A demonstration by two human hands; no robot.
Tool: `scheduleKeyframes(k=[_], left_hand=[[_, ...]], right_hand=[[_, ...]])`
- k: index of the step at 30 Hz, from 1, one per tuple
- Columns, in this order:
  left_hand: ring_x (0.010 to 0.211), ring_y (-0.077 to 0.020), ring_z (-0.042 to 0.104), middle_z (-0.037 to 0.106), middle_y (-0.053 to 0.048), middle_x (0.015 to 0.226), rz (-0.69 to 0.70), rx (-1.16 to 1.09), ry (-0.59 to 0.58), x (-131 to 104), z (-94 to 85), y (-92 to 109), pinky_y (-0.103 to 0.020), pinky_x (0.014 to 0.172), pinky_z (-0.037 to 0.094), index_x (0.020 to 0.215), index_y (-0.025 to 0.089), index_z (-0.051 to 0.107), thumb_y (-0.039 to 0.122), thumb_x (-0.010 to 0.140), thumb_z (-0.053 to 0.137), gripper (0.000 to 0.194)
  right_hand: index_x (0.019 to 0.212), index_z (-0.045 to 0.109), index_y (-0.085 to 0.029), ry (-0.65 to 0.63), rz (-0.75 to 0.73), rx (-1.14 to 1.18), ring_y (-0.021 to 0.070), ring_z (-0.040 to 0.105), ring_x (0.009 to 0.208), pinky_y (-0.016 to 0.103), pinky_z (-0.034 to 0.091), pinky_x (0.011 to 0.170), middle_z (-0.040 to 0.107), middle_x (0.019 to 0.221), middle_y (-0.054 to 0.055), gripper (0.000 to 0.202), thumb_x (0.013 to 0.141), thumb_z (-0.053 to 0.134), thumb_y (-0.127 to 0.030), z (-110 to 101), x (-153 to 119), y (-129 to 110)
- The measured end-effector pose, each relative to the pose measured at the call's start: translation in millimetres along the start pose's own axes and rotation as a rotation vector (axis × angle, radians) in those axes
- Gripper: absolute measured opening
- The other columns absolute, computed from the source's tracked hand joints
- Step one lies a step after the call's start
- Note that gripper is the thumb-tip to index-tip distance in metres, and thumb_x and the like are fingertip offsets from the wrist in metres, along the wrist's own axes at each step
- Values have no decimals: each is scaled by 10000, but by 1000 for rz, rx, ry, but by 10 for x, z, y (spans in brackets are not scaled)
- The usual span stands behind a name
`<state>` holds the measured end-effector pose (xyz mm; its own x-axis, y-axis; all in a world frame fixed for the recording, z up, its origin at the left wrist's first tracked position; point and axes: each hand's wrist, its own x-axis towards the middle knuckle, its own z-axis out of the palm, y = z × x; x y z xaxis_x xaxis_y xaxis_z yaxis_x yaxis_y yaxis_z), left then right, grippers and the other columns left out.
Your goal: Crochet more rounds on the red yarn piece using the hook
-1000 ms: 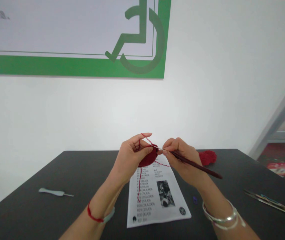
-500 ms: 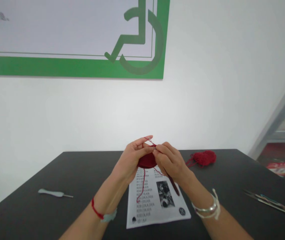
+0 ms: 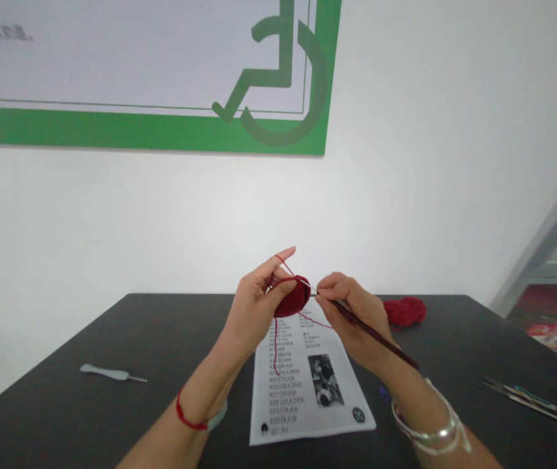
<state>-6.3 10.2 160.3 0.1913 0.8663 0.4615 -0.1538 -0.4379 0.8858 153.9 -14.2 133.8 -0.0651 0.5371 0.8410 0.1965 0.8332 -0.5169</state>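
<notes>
In my left hand (image 3: pixel 253 303) I pinch a dark red crocheted piece (image 3: pixel 292 299), thumb on its front. Red yarn runs over my raised left index finger down to the top edge of the piece. My right hand (image 3: pixel 356 316) is closed around a crochet hook (image 3: pixel 376 335) with a dark handle; its thin metal shaft reaches the top edge of the piece. A loose red yarn tail (image 3: pixel 275 352) hangs below the piece, and another strand runs right toward my right hand. The ball of red yarn (image 3: pixel 406 311) lies behind my right hand, partly hidden by it.
Under my hands a printed pattern sheet (image 3: pixel 307 420) lies on the black table (image 3: pixel 185 326). A light-handled hook tool (image 3: pixel 112 373) rests at left, thread snips (image 3: pixel 529 398) at right. A small blue-purple item (image 3: pixel 384 393) sits beside my right wrist. The white wall bears a green-framed sign (image 3: pixel 161 133).
My right hand has moved right, away from my left, and the hook now lies slanted with its shaft in sight. My left index finger is raised higher. The view has shifted slightly.
</notes>
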Motion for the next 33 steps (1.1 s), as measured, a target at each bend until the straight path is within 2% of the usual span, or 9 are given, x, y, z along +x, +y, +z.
scheduleKeyframes(k=[4,9,12,15,18,21,24,29,33], left_hand=[[606,-100,494,582,33,670,5,16,-19,-18,-13,35,-234,590,379,1166,200,657,181,753,664,413],[585,-92,500,589,39,651,-25,-1,-74,-18,-11,66,-232,584,380,1168,170,648,173,735,685,435],[595,-92,519,602,39,655,-65,-57,-115,-11,2,55,-226,590,389,1183,166,633,158,718,699,470],[611,-93,536,612,37,666,-97,-103,-121,-16,33,27,-223,604,395,1244,169,589,147,712,704,545],[594,-84,523,601,45,647,-134,-161,-91,-31,76,-2,-214,594,380,1325,162,511,136,704,712,653],[562,-69,494,584,51,628,-208,-262,-92,-30,92,-25,-197,554,350,1328,141,499,154,684,742,688],[534,-53,476,586,43,637,-313,-375,-166,5,44,-46,-182,520,325,1243,134,571,161,658,767,618],[511,-48,474,586,42,635,-357,-415,-220,77,-88,-43,-174,494,327,1164,148,618,125,629,769,556],[474,-44,450,564,50,602,-347,-374,-274,87,-135,-4,-170,454,294,1146,157,627,135,640,763,525]], right_hand=[[794,534,-221,18,85,57,95,477,575,231,370,487,587,771,-10,107,853,568,-139,-60,-21,-35],[726,537,-200,-9,248,451,83,475,497,219,355,444,569,671,-31,134,793,633,-135,-123,96,14],[692,517,-189,-25,355,662,72,441,465,197,326,411,550,627,-35,147,787,625,-155,-75,150,36],[709,494,-195,-11,379,640,72,406,468,195,326,412,533,635,-34,138,814,583,-180,33,126,68],[783,496,-214,55,116,226,90,436,513,221,365,451,538,712,-18,100,838,546,-148,140,25,161],[824,525,-231,94,-354,-319,150,506,644,278,409,542,575,770,25,177,816,543,-56,206,-81,294],[867,518,-253,122,-543,-341,162,532,686,293,436,572,602,839,36,230,811,546,-31,207,-102,361],[801,489,-221,-19,98,360,83,488,509,217,389,428,545,761,-21,107,849,585,-209,43,52,237],[756,545,-197,-56,220,444,68,494,496,215,391,426,574,779,-16,130,794,669,-204,-132,112,135]])
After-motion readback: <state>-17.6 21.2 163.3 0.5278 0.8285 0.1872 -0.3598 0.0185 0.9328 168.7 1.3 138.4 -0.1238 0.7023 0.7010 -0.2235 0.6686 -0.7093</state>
